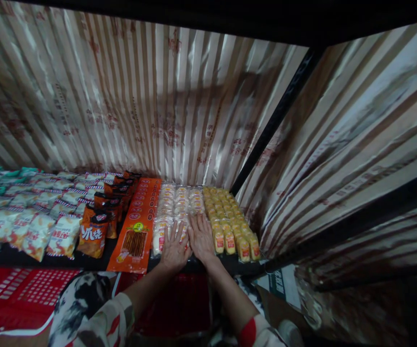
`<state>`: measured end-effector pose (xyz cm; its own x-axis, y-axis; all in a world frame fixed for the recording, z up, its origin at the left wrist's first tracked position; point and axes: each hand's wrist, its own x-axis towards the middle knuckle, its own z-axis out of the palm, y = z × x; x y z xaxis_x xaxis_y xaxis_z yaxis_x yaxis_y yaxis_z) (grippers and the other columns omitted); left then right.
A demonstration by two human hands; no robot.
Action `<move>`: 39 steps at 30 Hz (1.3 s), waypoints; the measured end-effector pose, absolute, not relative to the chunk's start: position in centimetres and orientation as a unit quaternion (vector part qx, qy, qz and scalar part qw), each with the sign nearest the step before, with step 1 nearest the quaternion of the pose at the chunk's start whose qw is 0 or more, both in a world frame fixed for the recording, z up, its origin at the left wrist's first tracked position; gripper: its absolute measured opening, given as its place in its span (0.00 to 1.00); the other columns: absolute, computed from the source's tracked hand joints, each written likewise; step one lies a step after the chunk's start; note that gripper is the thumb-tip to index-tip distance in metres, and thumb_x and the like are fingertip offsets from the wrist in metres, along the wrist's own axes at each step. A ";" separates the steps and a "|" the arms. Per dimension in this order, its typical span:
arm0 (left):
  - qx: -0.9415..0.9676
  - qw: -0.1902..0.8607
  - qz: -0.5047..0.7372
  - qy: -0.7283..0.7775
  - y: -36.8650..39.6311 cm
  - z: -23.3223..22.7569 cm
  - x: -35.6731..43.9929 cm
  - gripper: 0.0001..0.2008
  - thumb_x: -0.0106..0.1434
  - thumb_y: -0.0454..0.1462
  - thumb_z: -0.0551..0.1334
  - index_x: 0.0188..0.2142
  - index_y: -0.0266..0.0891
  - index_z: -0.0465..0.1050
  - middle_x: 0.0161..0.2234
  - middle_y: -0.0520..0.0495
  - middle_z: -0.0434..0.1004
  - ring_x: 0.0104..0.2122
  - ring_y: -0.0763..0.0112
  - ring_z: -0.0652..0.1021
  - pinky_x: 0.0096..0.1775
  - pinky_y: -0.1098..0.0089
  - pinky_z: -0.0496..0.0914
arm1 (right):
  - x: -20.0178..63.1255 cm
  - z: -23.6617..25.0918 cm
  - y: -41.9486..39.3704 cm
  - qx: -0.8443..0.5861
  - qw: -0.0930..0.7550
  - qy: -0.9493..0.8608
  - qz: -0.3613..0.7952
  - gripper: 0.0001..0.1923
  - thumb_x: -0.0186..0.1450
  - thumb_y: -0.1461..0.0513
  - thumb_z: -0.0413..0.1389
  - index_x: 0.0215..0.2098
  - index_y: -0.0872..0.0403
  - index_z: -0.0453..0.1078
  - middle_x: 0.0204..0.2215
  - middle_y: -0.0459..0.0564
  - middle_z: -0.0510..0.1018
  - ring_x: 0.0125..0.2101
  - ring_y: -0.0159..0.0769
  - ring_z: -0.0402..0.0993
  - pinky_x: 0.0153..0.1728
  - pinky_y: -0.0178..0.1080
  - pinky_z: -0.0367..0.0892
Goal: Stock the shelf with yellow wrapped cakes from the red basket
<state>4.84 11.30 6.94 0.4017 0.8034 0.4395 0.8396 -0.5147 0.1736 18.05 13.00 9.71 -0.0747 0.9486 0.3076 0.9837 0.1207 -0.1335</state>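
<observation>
While the left hand [175,246] lies flat and splayed on white packets [181,205] just below the frame's centre, the right hand [201,236] rests there too, outstretched, beside yellow packets [226,212] at centre right.

Before you runs a long black shelf [89,263], filled in rows from back to front. At your far left sit teal-green, shiny plastic bags [1,176], then white, puffy pillow-shaped bags [64,232] with red print. Next stand orange, black-topped plastic bags [93,233], then long, flat orange plastic packets [132,243]. Farther right you have white, clear-wrapped small packs [165,205] and, touching them, yellow, clear-wrapped oblong packs [226,224].
</observation>
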 end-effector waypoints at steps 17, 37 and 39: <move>-0.811 0.035 -0.305 -0.498 11.4 6.2 5.5 0.19 0.60 0.48 0.58 0.49 0.46 0.70 0.56 0.43 0.67 0.59 0.48 0.61 0.57 0.38 0.49 | 15.0 13.4 19.7 -0.628 0.136 -0.766 -0.001 0.27 0.69 0.51 0.39 0.63 0.51 0.52 0.64 0.51 0.52 0.65 0.45 0.36 0.61 0.50 0.39; -0.815 0.100 -0.340 -0.458 11.3 5.0 5.2 0.22 0.61 0.40 0.57 0.56 0.42 0.64 0.60 0.43 0.60 0.63 0.52 0.51 0.61 0.46 0.48 | 14.1 13.1 26.3 -0.655 0.070 -0.752 0.025 0.29 0.68 0.47 0.35 0.64 0.45 0.48 0.66 0.49 0.45 0.65 0.46 0.35 0.60 0.52 0.36; -0.820 0.111 -0.330 -0.454 11.3 5.0 5.1 0.24 0.61 0.38 0.57 0.58 0.43 0.61 0.61 0.44 0.60 0.63 0.51 0.51 0.60 0.46 0.49 | 15.3 12.7 26.7 -0.689 0.057 -0.722 0.024 0.30 0.68 0.47 0.36 0.65 0.47 0.47 0.66 0.53 0.45 0.65 0.49 0.36 0.59 0.54 0.37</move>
